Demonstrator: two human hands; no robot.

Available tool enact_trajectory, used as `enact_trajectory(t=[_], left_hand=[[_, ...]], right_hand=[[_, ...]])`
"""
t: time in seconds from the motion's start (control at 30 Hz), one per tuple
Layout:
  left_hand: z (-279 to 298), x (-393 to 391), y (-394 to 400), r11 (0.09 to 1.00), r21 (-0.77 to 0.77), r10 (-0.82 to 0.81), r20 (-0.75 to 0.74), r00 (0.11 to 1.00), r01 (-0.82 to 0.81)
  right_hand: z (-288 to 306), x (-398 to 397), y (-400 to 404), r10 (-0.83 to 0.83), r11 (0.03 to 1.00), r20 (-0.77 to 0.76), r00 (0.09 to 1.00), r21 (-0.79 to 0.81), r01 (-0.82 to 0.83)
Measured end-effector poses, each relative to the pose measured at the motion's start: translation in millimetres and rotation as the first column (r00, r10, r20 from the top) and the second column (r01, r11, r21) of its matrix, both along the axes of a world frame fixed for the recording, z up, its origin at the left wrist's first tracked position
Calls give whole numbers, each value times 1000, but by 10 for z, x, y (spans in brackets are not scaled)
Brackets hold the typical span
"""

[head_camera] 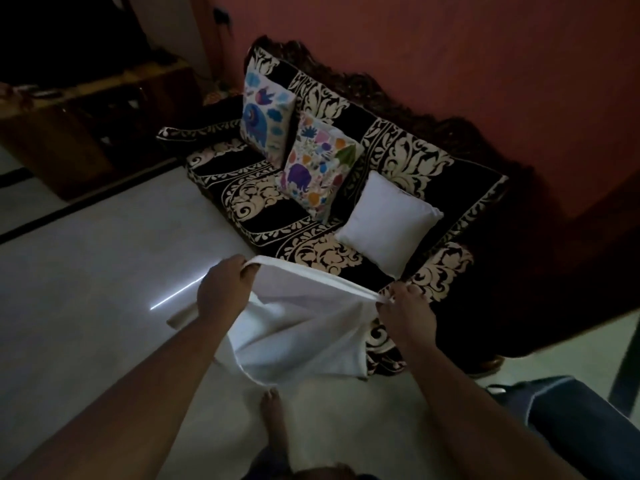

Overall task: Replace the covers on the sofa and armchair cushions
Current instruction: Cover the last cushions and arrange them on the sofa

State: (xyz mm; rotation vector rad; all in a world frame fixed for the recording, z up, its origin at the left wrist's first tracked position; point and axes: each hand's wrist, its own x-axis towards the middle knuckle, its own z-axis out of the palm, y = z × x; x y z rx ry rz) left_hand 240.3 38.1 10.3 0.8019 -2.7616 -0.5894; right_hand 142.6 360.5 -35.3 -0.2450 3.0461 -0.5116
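Observation:
I hold a white cushion cover stretched in front of me, hanging loose below its top edge. My left hand pinches its left corner and my right hand pinches its right corner. Beyond it stands a black sofa with cream floral pattern. Three cushions lean on the sofa's back: one with a blue elephant print, one with colourful animal print, and a plain white one nearest my right hand.
The room is dim. Pale floor spreads to the left of the sofa. A dark wooden cabinet stands at the back left, a red wall behind the sofa. My bare foot is below the cover; a blue object lies at lower right.

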Motion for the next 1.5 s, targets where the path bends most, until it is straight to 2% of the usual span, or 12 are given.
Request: enact_trajectory(t=[0.13, 0.23, 0.33, 0.43, 0.53, 0.6, 0.73, 0.83, 1.0, 1.2, 1.37, 1.5], left_hand=[[-225, -325, -605, 956, 225, 198, -15, 980, -190], [-368, -590, -901, 870, 415, 268, 57, 962, -267], [-478, -803, -997, 811, 536, 240, 60, 969, -234], [-530, -1087, -1166, 809, 557, 156, 105, 982, -188], [-555, -1373, -1204, 773, 619, 51, 159, 986, -140], [-578, -1539, -1225, 756, 643, 11, 171, 985, -120], [-601, -1775, -1315, 788, 611, 0, 131, 991, -81], [-588, -1987, -1323, 799, 597, -23, 157, 987, -77], [-608, -2560, -1115, 804, 594, -115, 204, 972, -29], [-817, -3266, -710, 803, 593, -159, 301, 940, -54], [-991, -3741, -538, 771, 623, -111, 334, 936, -131], [-1133, -4065, -490, 789, 596, -76, 336, 939, -149]], right_hand=[[-140, -426, -467, -196, 964, 141, 970, -152, 217], [-329, -659, -910, -268, 868, 300, 916, -338, 364], [-374, -779, -1192, -283, 800, 380, 881, -413, 435], [-312, -928, -1498, -324, 729, 430, 843, -454, 512], [-271, -1114, -1668, -280, 726, 442, 852, -483, 489], [-253, -1277, -1721, -261, 739, 453, 852, -474, 478], [-259, -1576, -1671, -258, 791, 420, 870, -426, 440], [-408, -1825, -1532, -228, 881, 382, 896, -310, 357], [-789, -2361, -1279, -157, 973, 377, 913, -101, 209], [-1251, -3164, -1040, -119, 988, 505, 855, -29, 154], [-1517, -3815, -917, -94, 984, 550, 830, -77, 163], [-1689, -4362, -864, -93, 989, 560, 823, -42, 141]])
